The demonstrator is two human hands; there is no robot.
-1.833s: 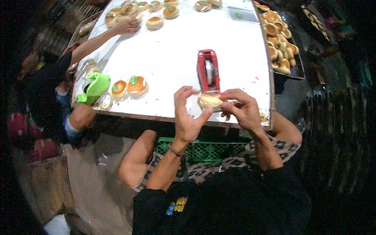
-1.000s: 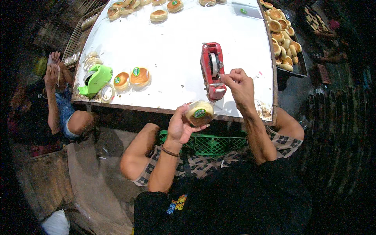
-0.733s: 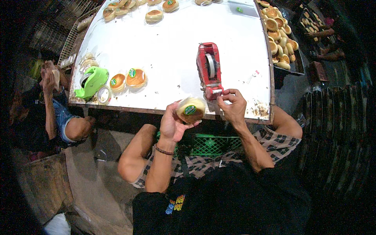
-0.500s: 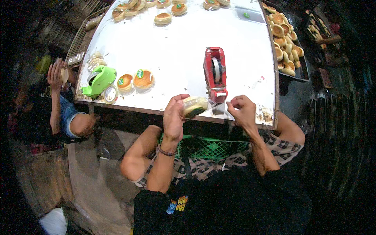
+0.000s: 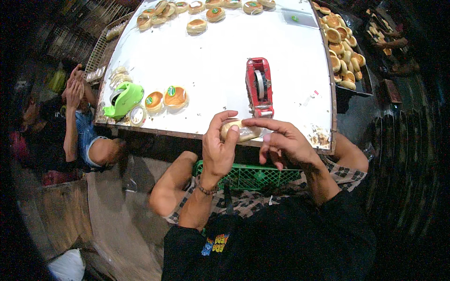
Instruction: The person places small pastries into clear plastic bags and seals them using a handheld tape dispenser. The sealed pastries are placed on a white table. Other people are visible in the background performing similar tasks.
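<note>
Held on its side over the table's near edge is a bread bun in clear plastic wrap. My left hand is closed round its left end, thumb laid across the near face. My right hand is at the other end, its index finger stretched over the bun's top and its thumb by the right edge; the remaining fingers hang bent below. Just beyond the bun stands a red tape dispenser with a roll of tape in it.
On the white table, a green tape dispenser, a tape roll and two wrapped buns lie left. Several wrapped buns line the far side. Unwrapped buns fill a dark tray at right. Another person's hands are at left.
My right hand has come left from beside the red dispenser onto the bun. The bun has turned, so its green label no longer shows, and my left thumb now lies across it.
</note>
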